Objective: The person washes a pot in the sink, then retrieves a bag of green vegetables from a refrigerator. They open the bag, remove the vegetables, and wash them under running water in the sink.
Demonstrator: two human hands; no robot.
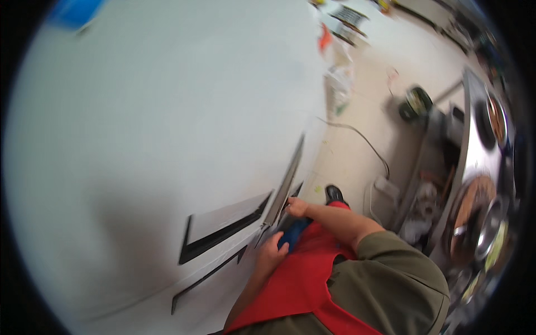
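A large white appliance-like body (201,104), perhaps a freezer or refrigerator, fills the left and middle. Near its lower right, a narrow grey-brown strip or gap (282,194) runs beside black-edged recesses (226,234). My right hand (297,207) has its fingers curled at the dark edge just right of that strip; the part under the fingers is hidden. Below it, my left hand (273,250) is held near the strip's lower end, fingers apart and nothing visible in it. A red apron (305,276) covers my front.
At the right stands a metal table (460,155) with round pans and a round brown board (473,213). A dark cable (368,144) lies on the tiled floor, near a dark round container (416,102). Plastic bags (339,79) lie beside the white body. A blue object (75,12) is top left.
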